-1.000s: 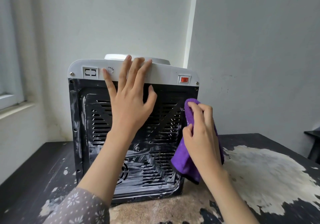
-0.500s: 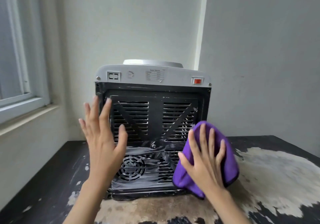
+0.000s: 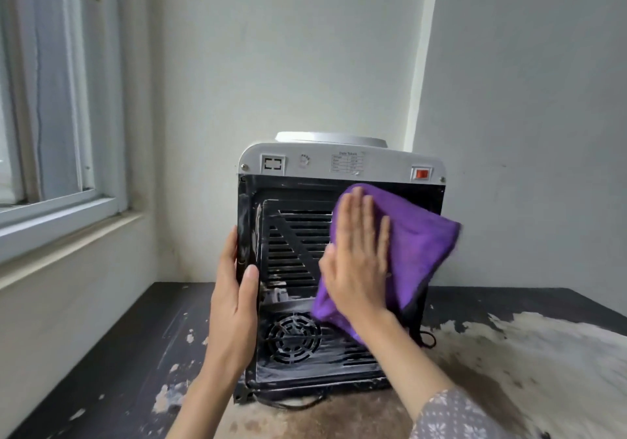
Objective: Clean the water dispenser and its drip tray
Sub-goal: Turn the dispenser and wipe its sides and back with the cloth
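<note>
The water dispenser (image 3: 291, 167) stands on the table with its back toward me: white top, black vented rear panel, round fan grille low down. White soapy streaks cover the lower panel. My left hand (image 3: 234, 292) holds the dispenser's left rear edge, thumb on the panel, fingers wrapped round the side. My right hand (image 3: 359, 255) lies flat with straight fingers, pressing a purple cloth (image 3: 417, 241) against the upper right of the panel. The drip tray is hidden on the far side.
The worn dark table (image 3: 118, 353) has a large pale patch (image 3: 526, 364) at the right. A black cord (image 3: 428, 338) trails from the dispenser's lower right. A window and sill (image 3: 68, 221) are on the left. Walls meet in the corner behind.
My left hand has moved from hovering open to holding the dispenser's left edge. My right hand carried the cloth from the lower right up to the upper right panel. The view has pulled back.
</note>
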Demonstrator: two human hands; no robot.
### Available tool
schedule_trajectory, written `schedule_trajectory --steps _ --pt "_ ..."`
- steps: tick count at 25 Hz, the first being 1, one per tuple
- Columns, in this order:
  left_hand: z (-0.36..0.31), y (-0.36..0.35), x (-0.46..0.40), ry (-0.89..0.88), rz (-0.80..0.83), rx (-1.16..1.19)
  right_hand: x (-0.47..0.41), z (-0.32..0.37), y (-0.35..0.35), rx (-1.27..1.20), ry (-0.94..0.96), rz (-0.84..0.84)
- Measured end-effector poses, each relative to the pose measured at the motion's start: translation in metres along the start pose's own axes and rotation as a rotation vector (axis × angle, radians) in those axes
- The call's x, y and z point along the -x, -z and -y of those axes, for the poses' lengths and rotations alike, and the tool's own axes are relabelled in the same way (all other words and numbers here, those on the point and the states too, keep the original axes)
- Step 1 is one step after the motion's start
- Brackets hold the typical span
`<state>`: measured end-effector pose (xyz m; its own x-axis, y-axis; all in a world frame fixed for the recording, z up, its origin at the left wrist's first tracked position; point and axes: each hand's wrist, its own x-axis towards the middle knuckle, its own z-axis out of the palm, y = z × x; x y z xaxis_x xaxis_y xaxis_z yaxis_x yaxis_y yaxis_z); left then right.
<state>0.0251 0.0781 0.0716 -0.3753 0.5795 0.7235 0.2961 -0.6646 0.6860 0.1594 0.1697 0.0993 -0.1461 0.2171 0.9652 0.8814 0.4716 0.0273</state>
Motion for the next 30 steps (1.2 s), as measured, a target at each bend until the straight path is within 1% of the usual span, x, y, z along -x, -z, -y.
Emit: schedule_trajectory --steps 2,4,5,7,9,11,15,17,19,21,24,26,28,30 --pt "0.005 -0.001 -0.004 -0.005 -0.002 0.055 -0.005 0.037 -0.010 -0.189 0.123 -0.025" --pt "0.008 0.001 -0.008 0.021 0.016 0.147 -0.013 0.069 -0.018 -0.464 0.162 -0.061" --pt "0.008 0.002 -0.008 0.043 0.028 0.196 -0.016 0.079 -0.019 -0.555 0.158 -0.075" --pt "0.006 0.005 -0.008 0.077 0.035 0.264 -0.020 0.084 -0.020 -0.654 0.162 -0.115" --pt "0.001 0.008 -0.007 0.082 0.039 0.256 -0.019 0.070 -0.016 -0.726 0.211 -0.102" --pt "-0.001 0.012 -0.008 0.086 0.047 0.219 -0.018 0.035 -0.009 -0.701 0.180 -0.097" --pt "-0.001 0.017 -0.007 0.091 0.084 0.148 -0.009 -0.054 0.024 -0.382 -0.118 -0.163" --pt "-0.002 0.017 -0.005 0.096 0.086 0.131 -0.016 -0.069 0.039 -0.278 -0.287 -0.140" --pt "-0.002 0.017 -0.006 0.097 0.082 0.136 -0.026 -0.057 0.042 -0.263 -0.424 -0.107" --pt "-0.003 0.014 -0.006 0.088 0.078 0.147 -0.031 -0.032 0.043 -0.279 -0.433 -0.087" --pt "-0.003 0.010 -0.006 0.089 0.059 0.186 -0.033 0.017 0.038 -0.274 -0.265 -0.046" --pt "-0.004 0.009 -0.007 0.100 0.043 0.199 -0.038 0.048 0.035 -0.316 -0.207 -0.029" --pt "-0.007 0.009 -0.006 0.139 0.024 0.164 -0.042 0.072 0.036 -0.491 -0.211 0.011" --pt "-0.015 0.010 0.001 0.127 -0.029 -0.010 -0.038 0.081 0.039 -0.716 -0.223 0.060"
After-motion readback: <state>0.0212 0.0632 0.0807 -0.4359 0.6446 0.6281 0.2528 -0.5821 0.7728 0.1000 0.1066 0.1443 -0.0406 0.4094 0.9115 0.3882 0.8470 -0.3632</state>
